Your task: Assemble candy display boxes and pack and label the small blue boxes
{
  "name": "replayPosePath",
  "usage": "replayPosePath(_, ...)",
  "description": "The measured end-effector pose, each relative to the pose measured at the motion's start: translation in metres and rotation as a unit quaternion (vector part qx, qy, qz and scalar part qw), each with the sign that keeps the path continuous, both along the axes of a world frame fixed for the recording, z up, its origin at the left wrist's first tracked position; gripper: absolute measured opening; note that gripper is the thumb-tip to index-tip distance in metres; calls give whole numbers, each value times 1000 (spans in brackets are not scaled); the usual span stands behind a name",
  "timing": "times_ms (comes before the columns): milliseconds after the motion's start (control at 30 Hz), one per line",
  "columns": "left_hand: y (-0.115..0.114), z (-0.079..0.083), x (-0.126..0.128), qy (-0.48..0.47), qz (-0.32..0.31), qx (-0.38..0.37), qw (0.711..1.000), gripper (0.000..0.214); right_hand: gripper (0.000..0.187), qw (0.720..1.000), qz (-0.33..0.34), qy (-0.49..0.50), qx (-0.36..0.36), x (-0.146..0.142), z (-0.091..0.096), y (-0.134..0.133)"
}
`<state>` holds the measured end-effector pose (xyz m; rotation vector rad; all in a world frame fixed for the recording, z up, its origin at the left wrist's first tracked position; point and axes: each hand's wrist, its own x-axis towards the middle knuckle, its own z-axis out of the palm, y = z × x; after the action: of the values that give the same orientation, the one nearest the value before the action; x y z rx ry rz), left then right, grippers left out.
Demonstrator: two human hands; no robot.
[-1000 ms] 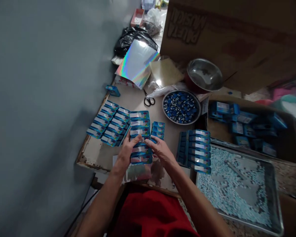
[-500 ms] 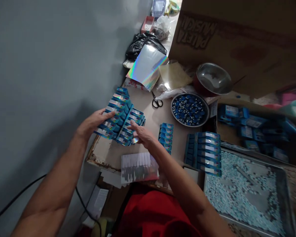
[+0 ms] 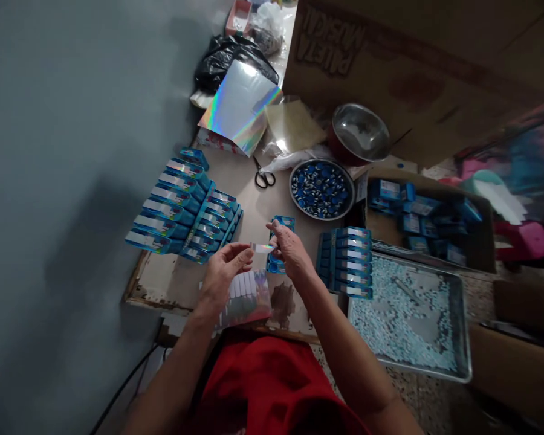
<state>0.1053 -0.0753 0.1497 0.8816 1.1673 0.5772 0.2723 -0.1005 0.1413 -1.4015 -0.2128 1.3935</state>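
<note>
Between my two hands is a small shiny sticker strip (image 3: 263, 248), pinched at both ends. My left hand (image 3: 224, 266) grips its left end and my right hand (image 3: 290, 244) its right end. Just below lies a sheet of silver stickers (image 3: 247, 296) at the table's front edge. Behind my right hand stands a short row of blue boxes (image 3: 277, 267), partly hidden by it. To the left, stacked blue boxes (image 3: 170, 196) with silver strips on their ends stand in rows. More blue boxes (image 3: 353, 260) are stacked on the right.
Black scissors (image 3: 264, 179) lie behind my hands, beside a round tray of blue-and-white pieces (image 3: 321, 190). A metal bowl (image 3: 361, 130) sits behind it. Right are a carton of blue boxes (image 3: 474, 266) and a metal tray (image 3: 465, 338) of pale blue bits. A grey wall (image 3: 63, 151) bounds the left.
Both hands have left the stacked boxes on the left and moved right, above the sticker sheet. The strip is now held between them. The view has shifted right.
</note>
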Motion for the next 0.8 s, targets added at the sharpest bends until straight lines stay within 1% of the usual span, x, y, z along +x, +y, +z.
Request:
replayPosePath(33, -2, -6, 6, 1, 4, -15, 1000, 45, 67, 1000, 4, -3, -3, 4, -1, -6)
replayPosePath(100, -2, -14, 15, 13, 13, -15, 1000, 39, 67, 1000, 19, -9, -15, 14, -6, -19)
replayPosePath(167, -2, -19, 23, 27, 15, -6, 1000, 36, 75, 999, 41, -14, -24, 24, -12, -31)
replayPosePath(233, -3, -27, 30, 34, 2, 0, 999, 34, 82, 998, 52, -9, -25, 33, -18, -42)
replayPosePath(300, -6, -39, 37, 31, -6, 2, 999, 32, 79, 999, 42, -3, -24, 40, -26, -49)
replayPosePath(333, -8, -47, 41, 32, 1, 6, 999, 31, 76, 999, 31, -8, -23, 42, -30, -50)
replayPosePath(400, -11, -64, 49, 46, 39, 25, 998, 30, 69, 999, 1, -45, -22, 44, -41, -49)
replayPosePath(500, -12, -92, 63, 105, 91, 78, 987, 29, 63, 991, -36, -128, -32, 49, -61, -41)
replayPosePath(567, -5, -109, 73, 151, 97, 118, 977, 28, 59, 983, -40, -172, -40, 56, -75, -30)
replayPosePath(633, 8, -124, 83, 183, 84, 155, 967, 28, 55, 973, -31, -225, -43, 66, -88, -16)
replayPosePath(700, 25, -137, 92, 194, 63, 185, 961, 28, 53, 953, -14, -299, -50, 79, -100, 0)
replayPosePath(800, 48, -153, 104, 204, 40, 200, 958, 25, 55, 906, 18, -415, -79, 95, -117, 23)
